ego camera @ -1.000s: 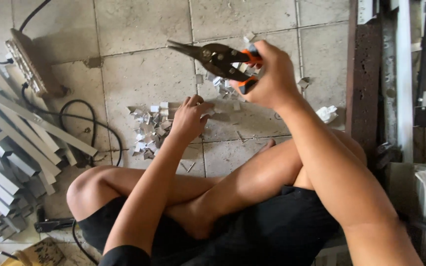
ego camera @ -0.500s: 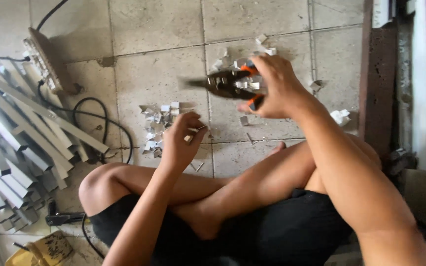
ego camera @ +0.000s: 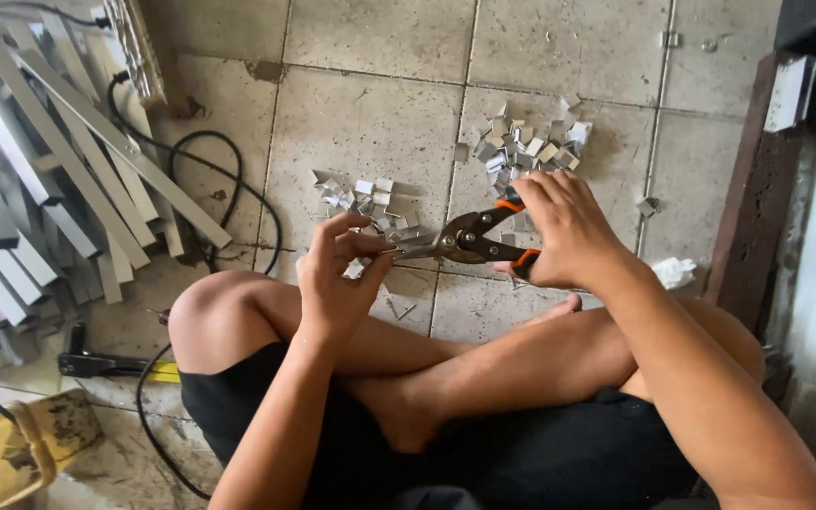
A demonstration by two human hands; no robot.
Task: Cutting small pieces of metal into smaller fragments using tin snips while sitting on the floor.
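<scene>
1. My right hand (ego camera: 569, 231) is wrapped closed around the orange-and-black grips of the tin snips (ego camera: 469, 241), and the blades point across toward my left.
2. My left hand (ego camera: 337, 279) is curled, thumb and forefinger pinched on a small metal piece (ego camera: 391, 251) that it holds right at the snip tips. The piece is too small to make out its shape.
3. Whether the blades have bitten into it or only touch it, I cannot tell; they look nearly closed.
4. So I judge this to be the cutting step: piece fed to the blades, squeeze in hand.
5. Just beyond my left fingers lies a scatter of small cut pieces (ego camera: 365, 200) on the tiled floor (ego camera: 380, 104); a bigger pile (ego camera: 526, 142) sits just past my right knuckles.
6. Well off to the left of my left hand lie long grey metal strips (ego camera: 59, 179), with a black cable (ego camera: 229, 179) looping between them and my knee.
7. The next move, as I read it, needs a steady pinch, fingertips kept clear of the blades, and a firm squeeze on the grips.
</scene>
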